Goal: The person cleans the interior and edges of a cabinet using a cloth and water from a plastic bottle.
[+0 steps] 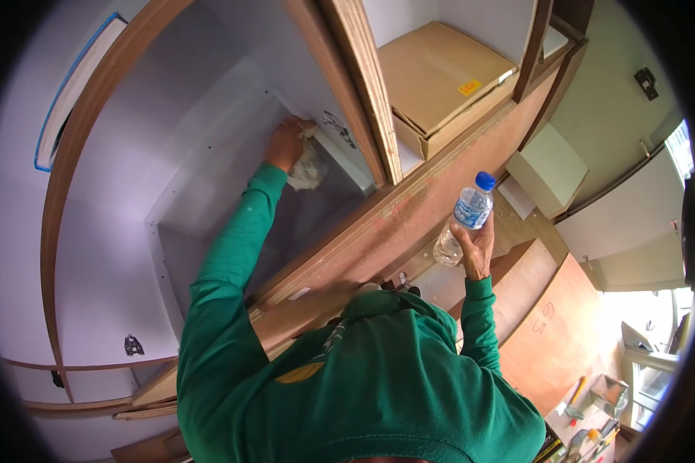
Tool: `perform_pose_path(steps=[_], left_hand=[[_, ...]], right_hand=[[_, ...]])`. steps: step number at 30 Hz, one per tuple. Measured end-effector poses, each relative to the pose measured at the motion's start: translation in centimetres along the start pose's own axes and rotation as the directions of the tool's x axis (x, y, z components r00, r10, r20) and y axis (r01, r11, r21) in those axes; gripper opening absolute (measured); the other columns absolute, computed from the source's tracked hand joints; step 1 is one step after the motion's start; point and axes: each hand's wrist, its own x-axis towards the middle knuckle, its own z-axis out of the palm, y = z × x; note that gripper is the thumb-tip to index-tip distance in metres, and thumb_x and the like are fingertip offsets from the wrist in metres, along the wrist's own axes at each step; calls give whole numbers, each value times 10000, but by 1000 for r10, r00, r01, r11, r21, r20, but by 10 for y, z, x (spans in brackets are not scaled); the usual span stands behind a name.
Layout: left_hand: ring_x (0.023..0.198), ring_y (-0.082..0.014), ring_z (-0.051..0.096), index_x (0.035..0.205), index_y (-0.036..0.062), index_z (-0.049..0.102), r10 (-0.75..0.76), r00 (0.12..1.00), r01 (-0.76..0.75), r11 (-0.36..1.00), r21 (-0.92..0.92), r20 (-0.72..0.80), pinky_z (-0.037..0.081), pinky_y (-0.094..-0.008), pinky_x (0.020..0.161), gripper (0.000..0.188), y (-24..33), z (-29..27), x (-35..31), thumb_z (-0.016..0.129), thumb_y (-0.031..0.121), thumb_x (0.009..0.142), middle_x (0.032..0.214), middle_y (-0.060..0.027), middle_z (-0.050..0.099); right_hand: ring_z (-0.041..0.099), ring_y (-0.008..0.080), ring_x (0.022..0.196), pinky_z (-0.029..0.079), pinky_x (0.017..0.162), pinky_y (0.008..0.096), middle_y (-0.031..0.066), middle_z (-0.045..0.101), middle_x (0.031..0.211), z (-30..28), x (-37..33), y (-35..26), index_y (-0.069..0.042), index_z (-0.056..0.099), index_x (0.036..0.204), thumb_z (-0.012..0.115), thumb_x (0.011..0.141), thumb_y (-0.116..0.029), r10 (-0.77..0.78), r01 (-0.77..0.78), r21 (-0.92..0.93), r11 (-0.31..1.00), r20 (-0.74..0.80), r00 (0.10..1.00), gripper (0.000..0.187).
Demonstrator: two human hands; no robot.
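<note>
A: Entry one, operator: your left hand (287,145), clamped on a cloth (307,171), off-white, soft, crumpled into loose folds. Location?

B: Inside your cabinet (216,166), beside a pale, narrow strip (346,160). Entry two: your right hand (477,248), well apart from the left, wrapped around a bottle (466,210).

A: Clear plastic, cylindrical, blue cap (485,180) uppermost, blue label (472,214); you have it tilted, outside the cabinet. Fittings?

B: Smooth, pale panels; brown edging (54,231); one divider edge (363,73) in layered plywood. In your neighbouring compartment, a box (432,73): brown cardboard, rectangular, flat-topped, yellow sticker (469,87).

A: Your sleeves (235,239): green fabric, wrinkled.
</note>
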Motion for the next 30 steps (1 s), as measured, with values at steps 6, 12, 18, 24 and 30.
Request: perform_pose_path(steps=[6, 12, 18, 24, 30], left_hand=[[1085, -391, 617, 1115, 50, 707, 42, 999, -41, 996, -82, 17, 509, -406, 946, 356, 20, 1, -18, 565, -74, 813, 1202, -192, 647], [978, -363, 651, 1063, 69, 730, 5, 1000, -5, 998, -56, -5, 522, -394, 888, 338, 23, -6, -6, 526, -66, 831, 1117, -165, 684], [891, -380, 658, 1038, 51, 737, 201, 974, -218, 958, -188, -104, 531, -397, 814, 311, 50, 0, -23, 530, -71, 841, 999, -191, 684], [916, -382, 640, 1037, 71, 746, 151, 985, -162, 977, -137, -85, 529, -431, 836, 359, 12, 2, -8, 530, -82, 795, 1041, -166, 669], [977, -358, 645, 1037, 52, 739, 249, 967, -255, 954, -157, -55, 521, -415, 881, 315, 45, 2, -35, 549, -53, 809, 1046, -172, 672]], right_hand=[[575, 205, 1091, 452, 980, 364, 97, 593, 1191, -6, -3, -8, -21, 452, 1354, 786, 793, -203, 30, -28, 43, 999, -30, 999, 677], [582, 204, 1080, 456, 975, 368, 91, 609, 1161, -6, -14, -11, -19, 465, 1326, 782, 800, -209, 14, -13, -4, 1000, 12, 1000, 642], [583, 202, 1084, 459, 972, 369, 100, 607, 1169, -12, -32, 7, -10, 468, 1320, 793, 802, -227, 59, -59, -45, 997, 19, 998, 648], [572, 207, 1145, 442, 1012, 368, 113, 597, 1232, 2, -53, -15, -7, 432, 1391, 798, 805, -221, 34, -31, -56, 998, 42, 999, 723], [569, 207, 1159, 439, 1017, 369, 110, 595, 1242, 14, -83, -20, -11, 423, 1400, 800, 806, -212, 29, -33, -85, 996, -54, 998, 731]])
